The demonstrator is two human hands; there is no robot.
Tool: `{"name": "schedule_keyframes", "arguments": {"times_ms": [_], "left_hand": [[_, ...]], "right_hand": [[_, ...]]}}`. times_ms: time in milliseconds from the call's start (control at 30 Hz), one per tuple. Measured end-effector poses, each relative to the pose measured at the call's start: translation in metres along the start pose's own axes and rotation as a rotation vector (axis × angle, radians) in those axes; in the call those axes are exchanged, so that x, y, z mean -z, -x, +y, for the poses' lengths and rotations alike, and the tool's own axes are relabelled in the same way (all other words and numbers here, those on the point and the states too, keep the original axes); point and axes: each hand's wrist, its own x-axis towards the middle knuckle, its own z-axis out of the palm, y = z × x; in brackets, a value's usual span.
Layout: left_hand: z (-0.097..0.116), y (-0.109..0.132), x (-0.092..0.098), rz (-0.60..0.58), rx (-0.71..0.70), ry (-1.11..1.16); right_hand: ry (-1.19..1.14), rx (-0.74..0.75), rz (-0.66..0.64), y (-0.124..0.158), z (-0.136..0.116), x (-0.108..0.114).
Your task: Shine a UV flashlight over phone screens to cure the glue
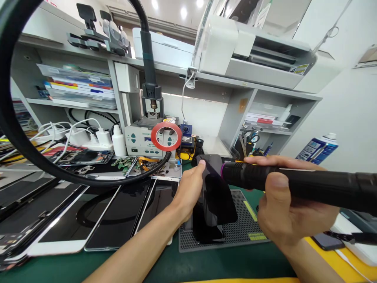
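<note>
My left hand (188,188) grips a black phone (216,192) by its left edge and holds it tilted upright over a dark grey work mat (238,232). My right hand (291,208) is wrapped around a long black cylindrical tool (294,182) with a purple ring at its tip. That tip points at the upper right edge of the phone and looks to touch it. The tool's body runs off to the right edge of the view.
Several phones and screens (118,212) lie flat at the left on the green bench. Behind stand a soldering station (147,137), a red tape roll (166,136), a white bottle (118,140), chargers and shelves. A blue spray can (319,147) stands right. A thick black hose (17,129) arcs across the left.
</note>
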Motion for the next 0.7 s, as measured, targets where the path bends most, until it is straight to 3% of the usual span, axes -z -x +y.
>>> {"name": "schedule_keyframes", "arguments": {"times_ms": [167,367,467,567,700], "left_hand": [[0.005,-0.001,0.000,-0.166,0.155,0.342],[0.008,-0.005,-0.001,-0.192,0.278,0.535],[0.005,-0.006,0.000,-0.250,0.349,0.540],[0.005,-0.005,0.000,-0.339,0.436,0.544],[0.011,0.001,-0.002,-0.351,0.496,0.526]], "right_hand": [[-0.063,0.034,0.108,0.000,-0.001,-0.011],[-0.049,-0.012,0.112,0.001,-0.005,-0.014],[-0.022,-0.064,0.068,0.000,-0.004,-0.010],[0.062,-0.184,-0.069,-0.001,0.000,-0.004],[0.047,-0.323,-0.174,-0.005,0.008,0.002]]}}
